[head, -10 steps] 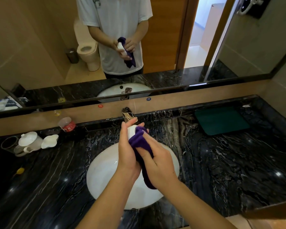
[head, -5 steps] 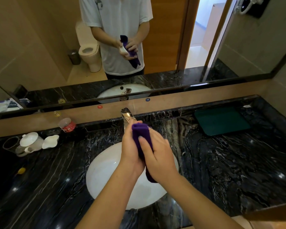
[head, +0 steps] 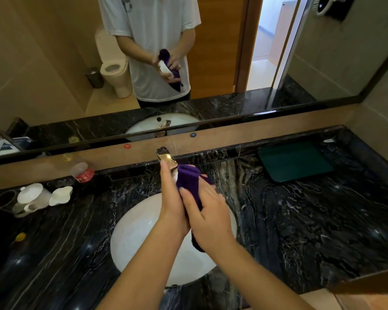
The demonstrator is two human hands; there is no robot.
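Over the white sink basin [head: 134, 238], my left hand [head: 173, 204] holds a small white object [head: 174, 175] upright; only a sliver of it shows beside the fingers. A purple cloth [head: 189, 182] is wrapped over that object and hangs down between my palms. My right hand [head: 208, 218] grips the cloth and presses it against the object. Both hands are just in front of the gold faucet [head: 165, 154]. The mirror shows the same hold from the front.
Black marble counter [head: 300, 231] surrounds the basin. A dark green tray [head: 293, 161] lies at the back right. At the left are a white teapot with cups [head: 33, 194], a glass [head: 3, 200], a tipped plastic bottle [head: 81, 172] and a yellow cap [head: 20, 236].
The purple cloth has been drawn up over the top of the white object, which showed more a second ago. Both hands rose slightly toward the faucet.
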